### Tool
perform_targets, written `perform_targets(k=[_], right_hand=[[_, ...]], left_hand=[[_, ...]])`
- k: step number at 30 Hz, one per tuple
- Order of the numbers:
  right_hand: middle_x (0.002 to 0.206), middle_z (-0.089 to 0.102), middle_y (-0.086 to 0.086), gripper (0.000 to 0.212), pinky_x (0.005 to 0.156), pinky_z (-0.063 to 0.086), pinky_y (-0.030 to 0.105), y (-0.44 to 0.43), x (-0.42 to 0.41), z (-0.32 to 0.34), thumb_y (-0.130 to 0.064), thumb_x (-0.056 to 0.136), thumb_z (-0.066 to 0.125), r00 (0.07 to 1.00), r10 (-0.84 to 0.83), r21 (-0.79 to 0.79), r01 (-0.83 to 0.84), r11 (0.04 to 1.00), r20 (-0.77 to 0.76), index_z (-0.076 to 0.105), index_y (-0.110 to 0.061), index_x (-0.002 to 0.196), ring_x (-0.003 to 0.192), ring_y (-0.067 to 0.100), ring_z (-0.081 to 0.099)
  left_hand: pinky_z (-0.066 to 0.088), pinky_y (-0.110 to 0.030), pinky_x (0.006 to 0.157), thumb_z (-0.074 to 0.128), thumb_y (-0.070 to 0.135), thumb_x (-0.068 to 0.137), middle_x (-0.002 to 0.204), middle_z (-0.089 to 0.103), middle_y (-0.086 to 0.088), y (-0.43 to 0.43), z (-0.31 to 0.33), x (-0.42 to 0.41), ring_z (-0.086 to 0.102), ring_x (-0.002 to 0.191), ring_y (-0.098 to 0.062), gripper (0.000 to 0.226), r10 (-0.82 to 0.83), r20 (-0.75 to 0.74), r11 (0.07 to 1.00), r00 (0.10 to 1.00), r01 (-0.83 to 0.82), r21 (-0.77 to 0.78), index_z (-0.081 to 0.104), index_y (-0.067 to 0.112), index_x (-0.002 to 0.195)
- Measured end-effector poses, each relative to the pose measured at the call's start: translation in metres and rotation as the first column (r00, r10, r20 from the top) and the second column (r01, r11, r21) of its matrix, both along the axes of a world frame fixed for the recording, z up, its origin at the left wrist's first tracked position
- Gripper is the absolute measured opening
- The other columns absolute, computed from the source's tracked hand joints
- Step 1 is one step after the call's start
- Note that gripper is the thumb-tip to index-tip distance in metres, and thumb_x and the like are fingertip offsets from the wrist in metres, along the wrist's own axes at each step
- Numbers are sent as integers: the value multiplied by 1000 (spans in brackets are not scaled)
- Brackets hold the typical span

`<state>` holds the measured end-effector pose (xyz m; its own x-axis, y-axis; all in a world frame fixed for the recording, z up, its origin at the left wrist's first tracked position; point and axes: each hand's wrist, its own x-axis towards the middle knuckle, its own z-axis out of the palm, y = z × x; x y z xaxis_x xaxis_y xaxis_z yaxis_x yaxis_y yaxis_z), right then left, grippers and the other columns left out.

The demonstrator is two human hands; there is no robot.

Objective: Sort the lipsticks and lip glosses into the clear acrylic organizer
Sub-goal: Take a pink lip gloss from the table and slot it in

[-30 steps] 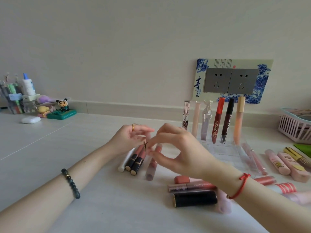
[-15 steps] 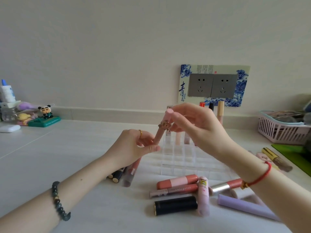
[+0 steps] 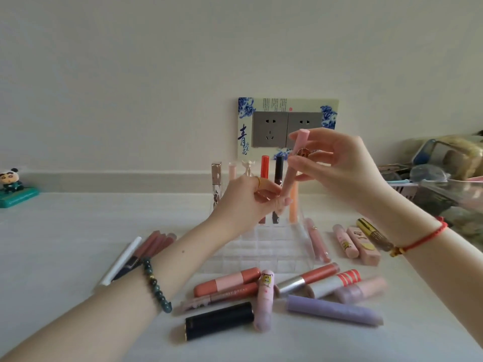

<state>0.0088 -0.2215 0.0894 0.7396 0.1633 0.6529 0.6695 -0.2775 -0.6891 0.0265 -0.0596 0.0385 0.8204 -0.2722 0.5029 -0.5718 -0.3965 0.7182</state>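
Observation:
Both hands hold one pink lip gloss [image 3: 291, 173] upright above the clear acrylic organizer [image 3: 264, 246]. My right hand [image 3: 337, 165] pinches its upper part, near a small charm. My left hand [image 3: 248, 202] pinches its lower end. Several tubes stand in the organizer's back row, among them a red one [image 3: 264, 170] and a black one [image 3: 278, 169]. Loose lipsticks lie in front: a black tube [image 3: 219, 321], a pink cartoon tube [image 3: 265, 299], a purple tube [image 3: 333, 309] and a coral one [image 3: 227, 282].
More tubes lie left of the organizer under my left forearm [image 3: 154, 244] and to its right [image 3: 358, 241]. A pink basket with clutter [image 3: 407, 192] stands at the far right. A panda figure [image 3: 11, 186] sits far left. A socket plate [image 3: 287, 126] is on the wall.
The pink lip gloss was picked up from the table and raised; both hands carried it right and higher, over the organizer's back part.

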Motion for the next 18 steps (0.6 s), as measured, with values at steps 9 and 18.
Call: perform_targets(k=[9, 18], right_hand=[[84, 66, 4, 26, 56, 58, 27, -19, 24, -22, -8, 74, 72, 988, -149, 0, 149, 989, -27, 63, -23, 94, 68, 10, 68], [88, 66, 6, 35, 67, 58, 45, -19, 33, -42, -7, 71, 73, 979, -182, -44, 179, 983, -87, 59, -19, 101, 75, 19, 68]], left_hand=[[50, -8, 69, 67, 15, 81, 76, 66, 15, -36, -10, 21, 64, 75, 0, 11, 63, -41, 989, 997, -67, -130, 70, 16, 92], [53, -21, 78, 69, 19, 79, 82, 70, 2, -40, -24, 25, 68, 82, -12, 15, 102, -91, 986, 991, -112, -123, 71, 15, 93]])
